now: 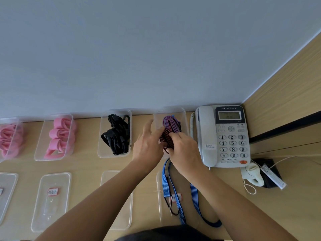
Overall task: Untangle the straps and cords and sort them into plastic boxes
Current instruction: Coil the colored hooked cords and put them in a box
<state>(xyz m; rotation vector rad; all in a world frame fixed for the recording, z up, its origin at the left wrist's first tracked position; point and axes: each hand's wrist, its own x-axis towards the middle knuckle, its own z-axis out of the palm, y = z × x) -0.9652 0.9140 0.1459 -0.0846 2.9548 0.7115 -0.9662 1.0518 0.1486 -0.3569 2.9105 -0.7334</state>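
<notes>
A folded red-and-black striped cord (167,136) lies in the rightmost clear box (184,115), on top of a purple-and-blue bundle (171,123). My right hand (184,148) grips the near end of the red cord over the box. My left hand (149,145) rests beside it with fingers spread, touching the cord's left side. A blue striped cord with black hooks (166,186) trails over the desk below the box. Other boxes hold black straps (118,136) and pink straps (60,136).
A white desk phone (224,134) stands right of the box against a wooden side panel. Several clear lids (52,200) with labels lie in a row nearer me. A small white device with a cord (252,174) sits at the right. A grey wall runs behind.
</notes>
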